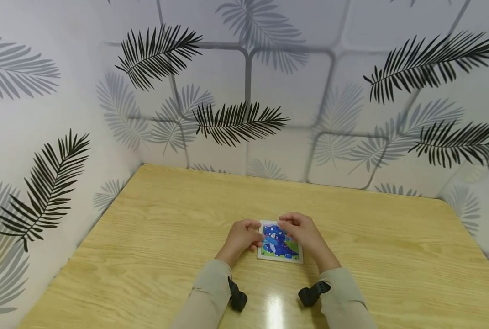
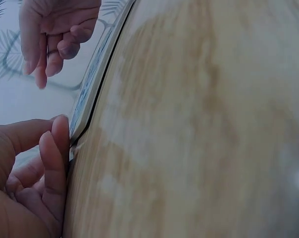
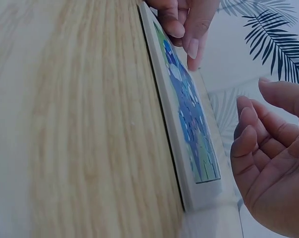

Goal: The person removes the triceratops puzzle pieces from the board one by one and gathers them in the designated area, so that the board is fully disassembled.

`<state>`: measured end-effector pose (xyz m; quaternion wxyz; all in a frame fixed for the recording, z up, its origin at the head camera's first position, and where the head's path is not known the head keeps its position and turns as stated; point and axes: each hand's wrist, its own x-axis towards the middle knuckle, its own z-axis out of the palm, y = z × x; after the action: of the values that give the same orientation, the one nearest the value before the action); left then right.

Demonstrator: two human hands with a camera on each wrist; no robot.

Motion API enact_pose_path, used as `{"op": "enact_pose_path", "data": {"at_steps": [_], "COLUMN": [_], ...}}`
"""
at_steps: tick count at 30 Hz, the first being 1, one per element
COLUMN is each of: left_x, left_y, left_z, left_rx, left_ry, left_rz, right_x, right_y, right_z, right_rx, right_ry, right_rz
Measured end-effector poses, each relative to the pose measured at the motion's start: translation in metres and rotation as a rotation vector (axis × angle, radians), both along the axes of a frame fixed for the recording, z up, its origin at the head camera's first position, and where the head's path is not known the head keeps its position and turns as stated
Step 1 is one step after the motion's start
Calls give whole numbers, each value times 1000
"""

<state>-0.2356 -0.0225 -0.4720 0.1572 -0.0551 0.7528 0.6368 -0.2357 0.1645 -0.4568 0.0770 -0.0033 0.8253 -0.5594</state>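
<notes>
A small jigsaw puzzle (image 1: 280, 251) with a blue horned dinosaur on a green ground lies flat in a pale frame (image 3: 164, 106) on the table. My left hand (image 1: 243, 235) is at its left edge, with the thumb overlapping the border in the head view. In the left wrist view the left fingertips (image 2: 62, 126) come right to the frame's corner, loosely bent. Over the puzzle's upper right corner is my right hand (image 1: 303, 230). The right wrist view shows the right hand (image 3: 275, 148) apart from the board, fingers relaxed and nothing between them.
The wood-grain table (image 1: 166, 237) extends around the puzzle on all sides. Behind it stands a wall (image 1: 289, 151) with a dark leaf pattern, and another patterned wall runs along the left. Each wrist wears a black strapped camera (image 1: 238, 297).
</notes>
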Motion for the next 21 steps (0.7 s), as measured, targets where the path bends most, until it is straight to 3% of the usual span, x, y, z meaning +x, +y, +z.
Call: {"op": "enact_pose_path", "data": {"at_steps": [8,17,21], "left_x": [-4,-9,-10], "left_y": [3,1,2], "left_z": [2,3,4], "left_rx": [-65,-87,-103], "left_ry": [2,-20,-27], "left_rz": [17,-50,-46], "right_x": [-9,-11,-11], "right_y": [-9,-13,-15], "right_z": [-3,-8,-9], "right_rx": [67,163,237], "right_ry": [0,-17,2], "right_rz": [-11,-3,5]}}
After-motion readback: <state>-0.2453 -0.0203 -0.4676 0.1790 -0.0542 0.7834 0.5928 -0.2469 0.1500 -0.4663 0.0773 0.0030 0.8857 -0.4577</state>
